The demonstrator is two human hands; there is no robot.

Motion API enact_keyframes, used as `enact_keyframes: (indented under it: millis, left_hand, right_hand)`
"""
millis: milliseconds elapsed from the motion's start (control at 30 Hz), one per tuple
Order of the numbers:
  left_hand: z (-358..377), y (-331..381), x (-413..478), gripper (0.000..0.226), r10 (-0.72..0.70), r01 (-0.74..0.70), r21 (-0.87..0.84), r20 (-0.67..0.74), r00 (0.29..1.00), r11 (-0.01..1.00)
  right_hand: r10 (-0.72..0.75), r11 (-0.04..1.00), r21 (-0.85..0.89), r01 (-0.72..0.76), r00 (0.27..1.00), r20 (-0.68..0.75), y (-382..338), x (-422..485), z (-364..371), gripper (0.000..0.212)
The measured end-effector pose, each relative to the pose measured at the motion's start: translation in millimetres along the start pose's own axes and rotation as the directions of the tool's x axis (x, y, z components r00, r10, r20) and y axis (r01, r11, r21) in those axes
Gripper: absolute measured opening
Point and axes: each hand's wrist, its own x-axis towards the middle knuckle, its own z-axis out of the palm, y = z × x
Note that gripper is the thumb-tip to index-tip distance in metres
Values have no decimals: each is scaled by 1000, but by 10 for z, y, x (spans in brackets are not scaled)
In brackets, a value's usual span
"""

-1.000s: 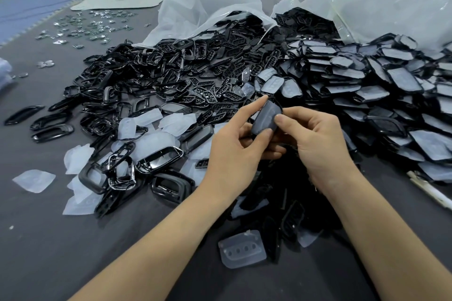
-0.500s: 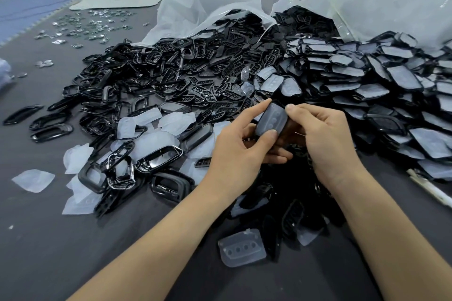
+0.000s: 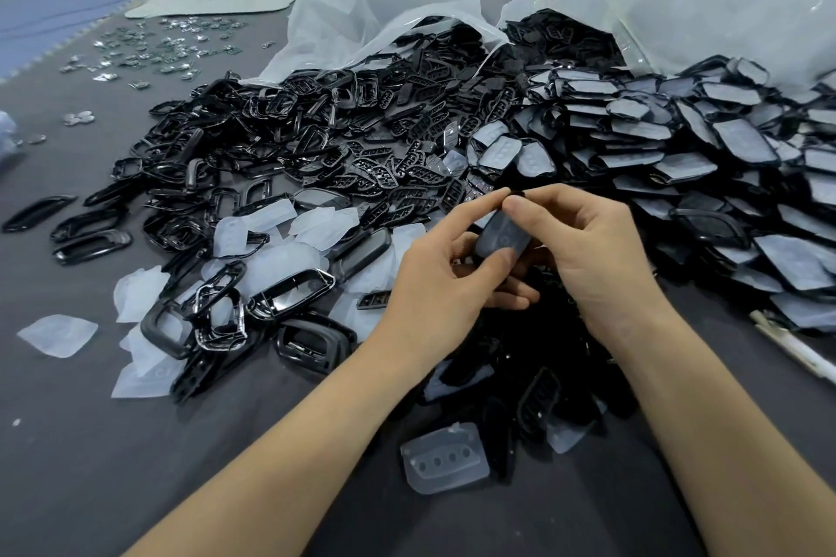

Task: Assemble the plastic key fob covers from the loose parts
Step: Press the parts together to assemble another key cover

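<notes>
Obs.: the dark-rimmed, grey-faced plastic key fob cover [image 3: 503, 235] is held in the air between both hands, above the near edge of the parts heap, with its top end tilted up and away.

Left hand [image 3: 434, 280] pinches it, with the forefinger along the upper left edge and the thumb on the lower end. Right hand [image 3: 588, 249] pinches the top end with curled fingertips; a bit of black rim shows just above them. I cannot tell whether the face is fully seated, as the hands hide most of the rim.

Judgement: the step looks like pressing the soft face into its frame. To do it well, work round the rim a little at a time with the left hand bracing. Check the top end for a lip standing proud before letting go.

Surroundings: translucent white soft pads [image 3: 316, 222] and glossy black oval plastic frames [image 3: 312, 344] lie to the left on the grey table [image 3: 90, 466]. A stack of like-looking covers [image 3: 742, 140] lies to the right, probably the done pile. One clear four-holed pad [image 3: 445, 459] sits between the forearms.
</notes>
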Motion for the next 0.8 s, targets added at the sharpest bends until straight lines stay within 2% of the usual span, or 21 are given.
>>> enact_keyframes:
  millis: [167,300,400,800]
  left_hand:
    - [0,-7,-5,48,-4,5,12,-11,1000,1000]
    - [15,-1,-2,29,-6,6,-3,-63,998,1000]
    - [30,-11,1,25,5,-4,14,-81,997,1000]
    - [-16,-58,28,14,-15,22,49,-133,991,999]
  right_hand:
    - [-40,999,-28,39,998,-46,20,29,-22,13]
    - [-52,998,-29,50,995,-86,44,51,-34,13]
    - [-62,997,-47,58,993,-105,62,53,-30,12]
    - [-125,991,-55,124,992,-23,87,50,-15,16]
